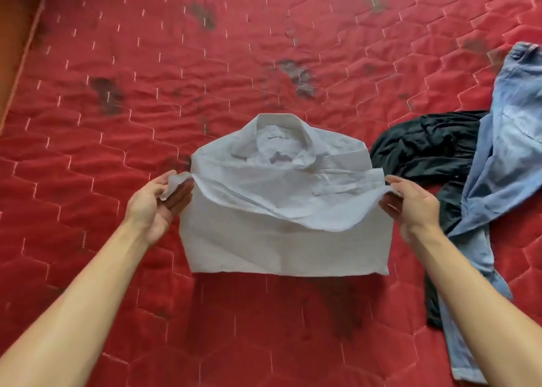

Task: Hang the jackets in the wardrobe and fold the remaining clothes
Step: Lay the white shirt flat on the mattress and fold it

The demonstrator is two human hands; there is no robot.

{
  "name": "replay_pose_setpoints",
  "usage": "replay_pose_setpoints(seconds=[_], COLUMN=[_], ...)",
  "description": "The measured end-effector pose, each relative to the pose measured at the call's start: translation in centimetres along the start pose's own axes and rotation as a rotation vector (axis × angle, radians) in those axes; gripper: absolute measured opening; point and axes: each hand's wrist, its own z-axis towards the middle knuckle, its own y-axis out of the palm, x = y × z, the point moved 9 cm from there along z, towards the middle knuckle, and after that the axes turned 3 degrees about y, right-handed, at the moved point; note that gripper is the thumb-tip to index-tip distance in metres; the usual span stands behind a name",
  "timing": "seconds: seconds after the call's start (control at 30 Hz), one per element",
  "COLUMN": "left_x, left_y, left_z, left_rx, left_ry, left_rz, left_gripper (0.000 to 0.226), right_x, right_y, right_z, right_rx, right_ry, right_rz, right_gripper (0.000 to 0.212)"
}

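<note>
Fingers (179,195) of my left hand (152,205) are curled, thumb on top, and pinch the left corner of a loose flap of the white shirt (278,249). My right hand (413,205) does the same w/ the right corner, a narrow squeeze on the cloth. Both hands hold the flap up a bit, so it sags in the middle.

The shirt lies on the red mattress (117,108), right in front of me, between my two arms. I think the step is folding this shirt. The flap I hold is prob the bottom part, going up over the top. No jackets or wardrobe in view, so I can't tell about that part.

Next move, I guess: carry the flap away from me and lay it down near the collar (278,121). Both corners should stay level so the edge lands straight. Then let go and press flat. The cloth is floppy, so the middle may bunch up.

The shirt points away from me: collar at the far end, folded edge at the near end. Its long line runs near to far, tho the pack now looks about as wide as long.

Just right of the shirt a black garment (425,149) lies crumpled, w/ light blue jeans (504,158) partly over it. Both not folded yet.
</note>
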Motion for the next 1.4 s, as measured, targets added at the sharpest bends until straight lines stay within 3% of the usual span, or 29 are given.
replay_pose_setpoints(seconds=[0.17,0.33,0.4,0.47,0.53,0.6,0.7,0.83,1.0,1.13,1.3,1.4], left_x=[4.3,4.1,2.2,0.3,-1.2,-3.0,-5.0,-5.8,-7.3,-8.4,-9.0,-7.9], left_y=[4.3,6.9,7.5,7.1,6.9,5.9,3.9,3.0,1.2,-0.6,-2.2,-4.0], left_z=[9.0,16.0,17.1,17.0,16.3,15.9,14.4,10.0,6.6,4.4,4.4,4.5], left_rx=[0.094,0.131,0.079,0.034,0.012,0.041,0.194,0.485,0.585,0.561,0.261,0.202], left_ry=[0.062,0.097,0.055,0.093,0.261,0.354,0.312,0.282,0.245,0.218,0.205,0.207], left_rz=[-0.043,0.002,0.223,0.658,1.138,1.339,1.25,1.118,1.033,1.0,1.096,1.106], left_gripper=[0.046,0.042,0.063,0.095,0.09,0.079,0.077,0.055,0.05,0.048,0.038,0.047], right_x=[-4.2,-3.4,-2.2,-1.2,-0.2,0.9,2.5,3.5,5.4,7.8,8.7,8.5], right_y=[6.3,10.6,11.1,10.7,10.2,10.1,10.0,7.9,3.7,0.5,-1.5,-3.3], right_z=[10.4,17.4,18.0,17.6,17.0,16.6,16.1,13.8,9.2,6.4,4.9,5.2], right_rx=[-0.035,-0.108,-0.164,-0.195,-0.215,-0.226,-0.161,-0.01,0.131,0.118,0.124,0.172], right_ry=[-0.014,0.012,-0.017,-0.134,-0.299,-0.469,-0.615,-0.55,-0.492,-0.321,-0.127,-0.098], right_rz=[-0.019,-0.095,-0.267,-0.525,-0.747,-0.938,-1.149,-1.131,-1.06,-0.964,-0.713,-0.695], right_gripper=[0.023,0.024,0.046,0.054,0.053,0.053,0.051,0.057,0.07,0.061,0.038,0.022])
